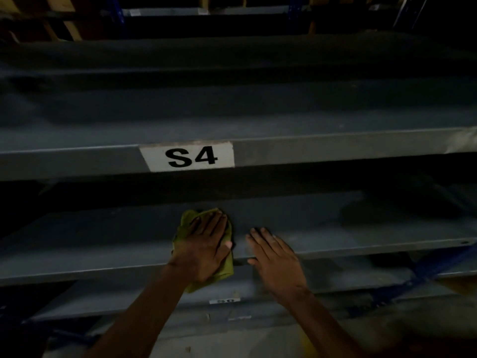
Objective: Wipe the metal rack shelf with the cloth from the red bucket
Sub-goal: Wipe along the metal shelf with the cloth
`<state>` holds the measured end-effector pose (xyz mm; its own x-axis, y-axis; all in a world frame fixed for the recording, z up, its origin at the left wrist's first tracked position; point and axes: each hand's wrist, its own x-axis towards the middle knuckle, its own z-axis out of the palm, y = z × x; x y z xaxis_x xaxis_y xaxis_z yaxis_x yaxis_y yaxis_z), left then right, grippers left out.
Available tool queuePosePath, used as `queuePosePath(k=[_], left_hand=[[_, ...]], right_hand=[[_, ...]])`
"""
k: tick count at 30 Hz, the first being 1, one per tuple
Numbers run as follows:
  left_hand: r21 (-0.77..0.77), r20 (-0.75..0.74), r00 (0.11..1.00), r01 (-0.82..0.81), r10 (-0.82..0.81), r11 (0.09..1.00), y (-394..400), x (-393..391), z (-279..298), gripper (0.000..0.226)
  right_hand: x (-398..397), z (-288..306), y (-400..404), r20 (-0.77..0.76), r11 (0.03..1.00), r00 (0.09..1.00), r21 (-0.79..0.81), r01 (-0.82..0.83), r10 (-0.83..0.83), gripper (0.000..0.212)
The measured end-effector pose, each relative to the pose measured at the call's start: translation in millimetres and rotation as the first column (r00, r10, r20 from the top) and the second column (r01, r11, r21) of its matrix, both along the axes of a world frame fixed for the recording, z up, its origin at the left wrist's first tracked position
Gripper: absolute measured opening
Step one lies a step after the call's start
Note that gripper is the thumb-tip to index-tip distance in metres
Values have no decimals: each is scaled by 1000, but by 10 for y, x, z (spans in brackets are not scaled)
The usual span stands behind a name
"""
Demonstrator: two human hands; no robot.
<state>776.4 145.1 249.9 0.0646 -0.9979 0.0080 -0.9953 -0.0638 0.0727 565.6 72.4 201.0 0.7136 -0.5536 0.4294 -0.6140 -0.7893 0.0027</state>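
Note:
A grey metal rack shelf [103,236] runs across the dim view, just below the shelf marked S4. On it lies a green cloth [184,222], bunched, with one end hanging over the front lip. My left hand [206,244] presses flat on the cloth with its fingers straight. To its right, my right hand [273,251] rests flat on the bare shelf near the front edge, fingers straight and holding nothing. The red bucket is not in view.
The shelf above carries a white label reading S4 [188,156]. A lower shelf with a small white label [224,301] sits under my arms. Blue rack braces [423,272] cross at the lower right. More dark shelves rise behind.

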Motion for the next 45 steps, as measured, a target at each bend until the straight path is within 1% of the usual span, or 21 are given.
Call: queuePosePath(k=[4, 9, 13, 17, 20, 26, 29, 32, 34, 37, 39, 41, 43, 45], left_hand=[[-22, -16, 999, 33, -33, 999, 142, 117, 10, 78], [50, -54, 997, -59, 62, 997, 174, 470, 12, 89], [100, -28, 995, -94, 97, 991, 99, 503, 42, 95], [39, -39, 994, -97, 98, 995, -97, 405, 54, 95], [9, -42, 997, -70, 70, 998, -262, 281, 44, 101], [4, -3, 1000, -28, 28, 1000, -514, 22, -27, 94], [-6, 6, 1000, 19, -19, 1000, -568, -171, -31, 101], [17, 11, 999, 44, -44, 999, -537, -303, -21, 102], [30, 1, 998, 56, -56, 998, -469, -366, -11, 96], [-7, -4, 997, 75, -75, 997, -308, -447, 27, 79], [-17, -9, 994, 108, -108, 994, -225, -441, 34, 75], [-31, -37, 991, 125, -126, 992, -191, -377, 47, 77], [-6, -66, 993, 101, -101, 995, -218, -308, 39, 80], [8, -36, 996, 76, -76, 997, -270, -289, 18, 84]], right_hand=[[-17, -30, -11, 6, 1000, 1000, -21, -13, 13, 48], [-8, -29, 4, -45, 1000, 999, -6, 5, -5, 51], [-4, -17, 6, -41, 1000, 999, 2, 5, -5, 51], [-9, 4, 17, -38, 1000, 999, 0, 6, -6, 49], [-22, 20, 3, -53, 1000, 999, 0, -11, 11, 50], [-112, 54, -10, -89, 999, 995, 32, -38, 41, 48], [-251, 62, -3, -44, 998, 998, 49, 36, -34, 46], [-424, 57, -33, -16, 994, 996, 56, 92, -91, 44], [-476, 53, -69, -14, 995, 996, 38, 91, -91, 43], [-490, 42, -99, 4, 997, 997, 26, 76, -76, 41], [-523, 43, -122, 18, 996, 996, 36, 87, -88, 41], [-598, 46, -157, 7, 992, 993, 49, 116, -117, 44], [-709, 58, -210, -26, 984, 985, 57, 171, -169, 47], [-833, 58, -270, -49, 975, 977, 65, 211, -208, 50]])
